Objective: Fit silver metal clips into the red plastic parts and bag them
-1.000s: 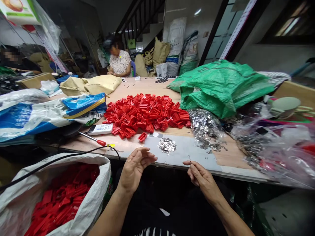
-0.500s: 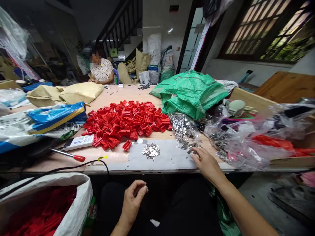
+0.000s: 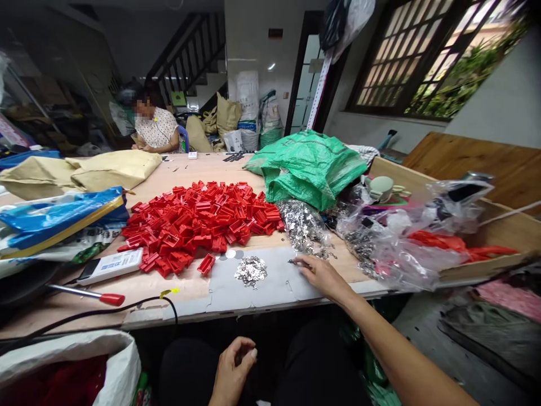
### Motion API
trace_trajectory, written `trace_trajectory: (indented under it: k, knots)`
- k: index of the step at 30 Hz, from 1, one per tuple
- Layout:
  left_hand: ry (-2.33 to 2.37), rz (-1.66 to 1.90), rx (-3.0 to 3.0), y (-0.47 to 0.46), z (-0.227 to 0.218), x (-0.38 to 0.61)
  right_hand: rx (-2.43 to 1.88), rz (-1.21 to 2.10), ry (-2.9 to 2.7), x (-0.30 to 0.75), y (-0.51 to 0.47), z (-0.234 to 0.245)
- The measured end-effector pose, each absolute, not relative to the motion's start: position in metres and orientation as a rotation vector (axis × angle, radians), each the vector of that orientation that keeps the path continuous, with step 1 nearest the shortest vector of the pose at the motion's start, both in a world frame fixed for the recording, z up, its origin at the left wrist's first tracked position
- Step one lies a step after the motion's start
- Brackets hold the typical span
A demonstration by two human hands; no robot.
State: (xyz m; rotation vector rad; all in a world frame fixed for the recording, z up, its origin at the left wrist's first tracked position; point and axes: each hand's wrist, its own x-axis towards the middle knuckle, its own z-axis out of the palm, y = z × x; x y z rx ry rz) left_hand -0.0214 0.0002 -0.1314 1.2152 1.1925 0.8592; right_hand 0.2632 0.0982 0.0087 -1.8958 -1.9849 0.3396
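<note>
My right hand (image 3: 316, 274) reaches over the grey sheet (image 3: 276, 287) at the table's front. Its thumb and fingers pinch a small dark metal piece (image 3: 291, 261) at the tips. Left of it lies a little heap of shiny flat metal pieces (image 3: 251, 272). More metal pieces spill from a clear plastic bag (image 3: 302, 223) just beyond the right hand. My left hand (image 3: 234, 369) is held above my lap, below the table edge, with its fingers curled and thumb close to the index finger. Whatever it may hold is too small or hidden.
Red plastic parts (image 3: 203, 220) form a big pile mid-table. A green woven sack (image 3: 308, 169) lies behind the bag. At right stands a wooden tray (image 3: 507, 231) with plastic bags. A red-handled lever (image 3: 112, 299) sticks out at left. A person (image 3: 156, 129) sits at the far end.
My right hand has moved left from the scattered metal pieces toward the heap, now with a small piece at its fingertips. The left hand stays curled. The camera view has turned right.
</note>
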Motion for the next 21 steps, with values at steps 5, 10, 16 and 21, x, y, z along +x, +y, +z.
trace_trajectory:
  k: [5,10,16,21]
  knots:
    - [1.197,0.930,1.109,0.000,-0.144,-0.016,-1.965,0.287,-1.895,0.267,0.098,0.009]
    - [1.209,0.942,1.064,0.000,-0.142,-0.014,-2.064,0.217,-1.840,0.273,0.098,0.006]
    - [1.224,0.954,0.983,0.000,-0.143,-0.009,-1.967,0.260,-1.909,0.249,0.100,0.011]
    - [1.265,0.986,0.906,-0.002,-0.152,-0.008,-1.808,0.348,-2.005,0.222,0.094,0.017]
